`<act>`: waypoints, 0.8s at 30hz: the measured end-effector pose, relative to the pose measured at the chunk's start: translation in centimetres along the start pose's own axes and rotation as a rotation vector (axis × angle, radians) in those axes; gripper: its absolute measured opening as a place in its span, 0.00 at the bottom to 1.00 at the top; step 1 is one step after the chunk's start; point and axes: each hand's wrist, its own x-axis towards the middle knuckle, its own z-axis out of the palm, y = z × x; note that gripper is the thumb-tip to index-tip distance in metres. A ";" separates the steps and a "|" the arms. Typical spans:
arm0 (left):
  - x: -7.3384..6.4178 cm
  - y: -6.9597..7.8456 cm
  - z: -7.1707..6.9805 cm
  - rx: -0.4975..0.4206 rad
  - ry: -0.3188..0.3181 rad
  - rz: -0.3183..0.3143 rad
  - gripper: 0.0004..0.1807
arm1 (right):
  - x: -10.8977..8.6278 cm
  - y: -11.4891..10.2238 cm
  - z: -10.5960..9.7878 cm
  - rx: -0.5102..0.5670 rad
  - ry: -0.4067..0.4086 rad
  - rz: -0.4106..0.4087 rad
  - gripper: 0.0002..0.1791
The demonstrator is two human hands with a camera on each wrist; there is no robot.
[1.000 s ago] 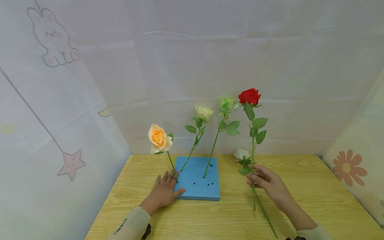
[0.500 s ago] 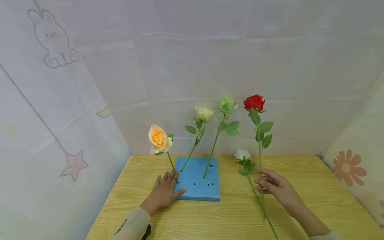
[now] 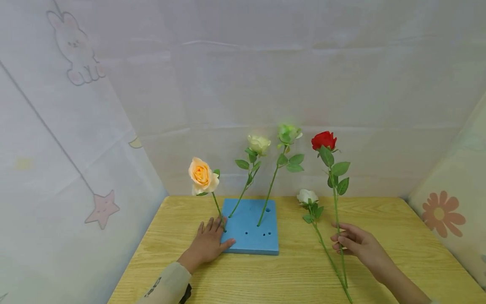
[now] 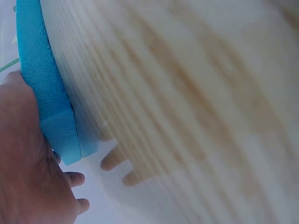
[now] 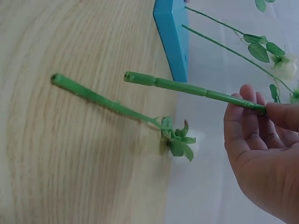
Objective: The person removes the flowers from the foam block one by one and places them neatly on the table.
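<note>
My right hand pinches the green stem of a red rose between thumb and fingers, right of the block. The flower is held upright, and its stem end points out over the table in the right wrist view. Spread out flat, my left hand rests against the left edge of a blue foam block, thumb on its front corner. Stuck in this block are a peach rose, a cream rose and a light green rose. Several small holes show in its top.
A white rose lies on the wooden table between the block and my right hand, its stem running toward the front. A pale cloth backdrop stands behind, with printed cloth at both sides.
My right hand has moved right and a little toward me with the red rose, which now stands lower and apart from the white rose's head. The left hand stays put.
</note>
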 end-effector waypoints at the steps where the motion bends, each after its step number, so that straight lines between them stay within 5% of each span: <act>1: 0.0 0.0 0.0 0.000 0.002 0.004 0.52 | -0.1 0.1 -0.1 -0.002 -0.008 0.003 0.35; 24: -0.3 0.4 -0.6 -0.029 0.007 0.021 0.51 | -1.3 1.6 -2.3 -0.018 -0.105 0.122 0.36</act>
